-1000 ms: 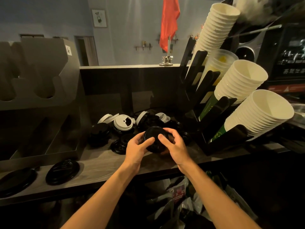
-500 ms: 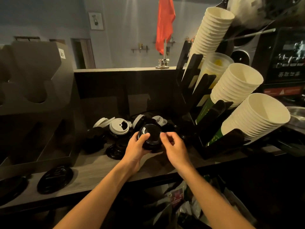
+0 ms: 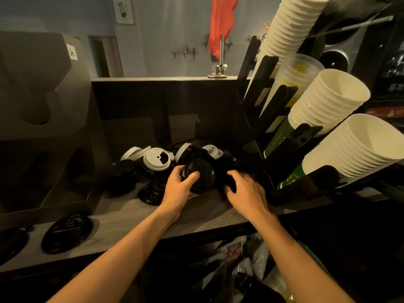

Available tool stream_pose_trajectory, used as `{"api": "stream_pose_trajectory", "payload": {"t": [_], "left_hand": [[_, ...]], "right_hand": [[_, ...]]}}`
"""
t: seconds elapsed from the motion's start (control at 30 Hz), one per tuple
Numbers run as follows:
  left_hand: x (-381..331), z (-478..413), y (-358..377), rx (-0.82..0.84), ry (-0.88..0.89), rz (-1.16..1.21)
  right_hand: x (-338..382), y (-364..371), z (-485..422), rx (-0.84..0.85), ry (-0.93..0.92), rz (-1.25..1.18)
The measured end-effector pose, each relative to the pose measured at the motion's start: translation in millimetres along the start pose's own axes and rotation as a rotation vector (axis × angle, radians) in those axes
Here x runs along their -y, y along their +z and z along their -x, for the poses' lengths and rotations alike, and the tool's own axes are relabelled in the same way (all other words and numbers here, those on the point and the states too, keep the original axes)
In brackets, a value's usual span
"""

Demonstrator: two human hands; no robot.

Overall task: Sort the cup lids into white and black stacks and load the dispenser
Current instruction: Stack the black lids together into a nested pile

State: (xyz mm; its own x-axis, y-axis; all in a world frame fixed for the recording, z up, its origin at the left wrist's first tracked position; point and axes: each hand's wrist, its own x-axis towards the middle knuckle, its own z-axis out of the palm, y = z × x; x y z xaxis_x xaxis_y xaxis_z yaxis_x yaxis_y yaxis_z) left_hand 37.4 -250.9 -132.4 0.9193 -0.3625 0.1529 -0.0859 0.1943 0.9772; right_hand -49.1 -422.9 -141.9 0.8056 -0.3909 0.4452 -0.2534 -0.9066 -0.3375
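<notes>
- Now, our left hand (image 3: 178, 189) has fingers curled round the black lid stack (image 3: 200, 174), among loose lids (image 3: 150, 191) on the surface (image 3: 122, 217).
- Right hand (image 3: 246, 190) lies on dark lids (image 3: 226, 166) beside it; gripping or not, we can't tell.
- Lids prob. light, thin, slick: take by rims, squeeze gently.
- White lid (image 3: 157, 159) behind; dispenser (image 3: 43, 127) far left.

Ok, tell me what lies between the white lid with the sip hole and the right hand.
Head view: the stack of black lids, gripped by the left hand, sits between the white lid and the right hand.
</notes>
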Motion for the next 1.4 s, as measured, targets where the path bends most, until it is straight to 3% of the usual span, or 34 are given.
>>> {"api": "stream_pose_trajectory", "payload": {"t": [0.13,0.37,0.63,0.83,0.97,1.13,1.23,1.33,1.4], "left_hand": [[-1,1,-5,-0.071,0.028,-0.023],[-5,8,-9,-0.153,0.106,-0.054],[-6,11,-10,-0.162,0.116,-0.067],[-9,13,-12,-0.179,0.126,-0.092],[-15,15,-15,-0.244,0.132,-0.060],[-24,20,-32,-0.298,0.099,-0.001],[-26,27,-53,-0.317,0.097,-0.017],[-31,35,-74,-0.343,0.104,-0.060],[-34,36,-86,-0.355,0.089,-0.073]], "right_hand": [[0,-5,0,-0.137,0.038,-0.436],[23,1,-5,-0.188,0.324,-1.216],[21,-2,-8,-0.084,0.513,-1.666],[24,5,-7,-0.123,0.480,-1.445],[20,6,-5,-0.250,0.404,-1.026],[17,14,-3,-0.066,0.282,-0.512],[23,16,-2,-0.140,0.122,-0.268],[40,17,-3,-0.261,-0.137,-0.261],[56,19,-4,-0.245,-0.323,-0.296]]}}
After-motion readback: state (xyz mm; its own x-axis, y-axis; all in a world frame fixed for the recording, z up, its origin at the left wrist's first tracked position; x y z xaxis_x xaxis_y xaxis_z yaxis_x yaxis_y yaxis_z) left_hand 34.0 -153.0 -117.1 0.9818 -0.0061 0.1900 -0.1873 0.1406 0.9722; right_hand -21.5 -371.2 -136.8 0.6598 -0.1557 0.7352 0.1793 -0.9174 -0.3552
